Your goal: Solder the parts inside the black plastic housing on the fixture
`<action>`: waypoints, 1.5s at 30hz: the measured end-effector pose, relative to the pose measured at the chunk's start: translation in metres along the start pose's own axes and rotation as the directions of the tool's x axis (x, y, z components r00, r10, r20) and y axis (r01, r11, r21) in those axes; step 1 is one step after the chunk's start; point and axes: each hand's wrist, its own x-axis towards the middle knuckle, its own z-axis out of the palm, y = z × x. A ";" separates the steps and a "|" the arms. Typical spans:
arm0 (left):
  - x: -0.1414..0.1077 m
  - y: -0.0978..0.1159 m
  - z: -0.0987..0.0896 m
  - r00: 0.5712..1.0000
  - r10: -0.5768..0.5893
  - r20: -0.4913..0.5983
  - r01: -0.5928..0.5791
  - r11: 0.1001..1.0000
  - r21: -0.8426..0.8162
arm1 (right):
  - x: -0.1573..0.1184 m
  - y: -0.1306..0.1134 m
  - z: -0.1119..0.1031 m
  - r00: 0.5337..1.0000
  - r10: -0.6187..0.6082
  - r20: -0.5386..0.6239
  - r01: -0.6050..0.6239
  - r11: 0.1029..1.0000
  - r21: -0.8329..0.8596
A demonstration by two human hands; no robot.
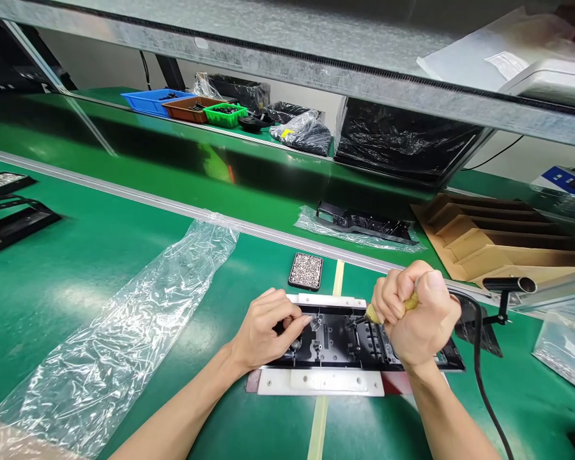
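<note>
A black plastic panel with raised posts lies flat in a fixture with white bars along its near and far sides. My right hand is wrapped around the yellow handle of a soldering iron, whose metal tip points down and left at a part near the panel's middle. My left hand is over the panel's left end, fingers curled and thumb close to the index finger. Whatever it may hold is too small or hidden. Behind the panel sits a small black tray full of tiny metal pieces.
Clear plastic film stretches across the left of the green table. At right are an iron stand, a black cable and a cardboard divider. Another black panel lies behind the rail. A metal shelf crosses above.
</note>
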 end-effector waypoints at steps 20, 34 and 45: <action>0.001 0.002 0.000 1.000 -0.002 0.000 0.002 1.000 -0.001 | -0.001 -0.002 -0.001 1.000 -0.004 0.002 0.004 1.000 -0.006; -0.001 0.002 -0.001 1.000 -0.002 0.009 0.002 1.000 0.001 | -0.002 -0.004 -0.001 1.000 0.021 -0.014 -0.021 1.000 0.005; -0.002 0.003 -0.001 1.000 -0.004 0.008 0.004 1.000 0.015 | -0.002 -0.004 0.000 1.000 0.019 -0.010 -0.019 1.000 0.011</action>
